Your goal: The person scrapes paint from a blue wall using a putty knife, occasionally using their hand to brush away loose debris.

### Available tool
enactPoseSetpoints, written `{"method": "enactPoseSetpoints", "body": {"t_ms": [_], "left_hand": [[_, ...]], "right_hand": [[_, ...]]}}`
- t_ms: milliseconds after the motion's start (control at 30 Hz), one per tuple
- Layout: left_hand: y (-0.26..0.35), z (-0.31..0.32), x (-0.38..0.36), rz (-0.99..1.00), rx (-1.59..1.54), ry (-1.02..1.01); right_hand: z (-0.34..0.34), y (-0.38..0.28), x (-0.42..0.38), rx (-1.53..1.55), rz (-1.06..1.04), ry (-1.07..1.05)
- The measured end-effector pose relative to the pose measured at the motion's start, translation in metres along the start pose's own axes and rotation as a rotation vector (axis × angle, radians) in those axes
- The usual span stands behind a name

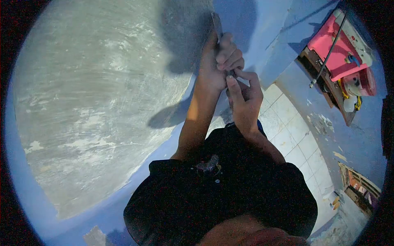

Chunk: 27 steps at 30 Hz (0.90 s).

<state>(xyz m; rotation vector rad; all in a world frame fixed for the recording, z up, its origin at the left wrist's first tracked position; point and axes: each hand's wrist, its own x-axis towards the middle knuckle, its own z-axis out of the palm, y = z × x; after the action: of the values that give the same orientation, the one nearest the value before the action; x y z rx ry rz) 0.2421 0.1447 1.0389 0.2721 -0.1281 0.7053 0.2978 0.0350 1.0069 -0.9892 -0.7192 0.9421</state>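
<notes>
The flat-bladed tool is just past twelve o'clock in the view, its narrow blade standing up out of the left hand in front of the wall. Largest to smallest, a rough grey patch with pale flaking marks fills the side from seven to eleven o'clock, bordered by blue wall. The person's dark shirt, with a small print on its front, takes up six o'clock. White floor tiles curve down from two to four o'clock. A brown wooden shelf at two o'clock bears a pink container and a clear tub with a reddish rim, with a thin rod slanting across in front of the pink container. The left hand's grip is closed, fingers curled round the tool, whose lower part they hide. Just below at one o'clock, the right hand has its fingers bent, thumb and forefinger tips close together at a small dark end under the left fist; whether this grip pinches it cannot be told.
</notes>
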Motion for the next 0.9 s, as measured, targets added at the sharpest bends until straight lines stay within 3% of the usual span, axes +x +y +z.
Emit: {"method": "enactPoseSetpoints", "body": {"t_ms": [333,900], "left_hand": [[-0.005,0.006,-0.026,-0.01,0.15,0.069],[-0.015,0.004,-0.042,0.125,0.162,0.182]], "right_hand": [[0.0,0.022,-0.013,-0.011,-0.116,-0.078],[0.001,0.016,-0.028,0.043,-0.009,-0.101]]}}
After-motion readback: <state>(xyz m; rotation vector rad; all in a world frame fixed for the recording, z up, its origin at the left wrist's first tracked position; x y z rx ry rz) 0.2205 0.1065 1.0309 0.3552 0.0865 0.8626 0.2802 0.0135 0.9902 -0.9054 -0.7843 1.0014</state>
